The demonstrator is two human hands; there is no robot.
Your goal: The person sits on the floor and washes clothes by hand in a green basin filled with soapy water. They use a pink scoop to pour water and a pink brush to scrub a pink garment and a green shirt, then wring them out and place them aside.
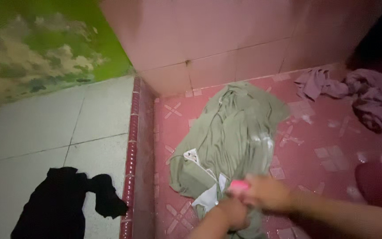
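Your right grip (261, 192) closes on a pink brush (239, 185); left grip (233, 212) pins the green garment (231, 132)
Scrubbing seems underway on the wet pink floor (323, 155); next, work upward

Single head-worn view, looking steeply down and forward at the green garment (231, 132) spread on the pink tiled floor, close enough that both forearms enter from the bottom edge just below it. Pink wall (208, 40) rises directly behind the garment; white tiled floor (45, 128) and black cloth (63, 203) lie left of it, a purple cloth heap (368, 97) upper right.
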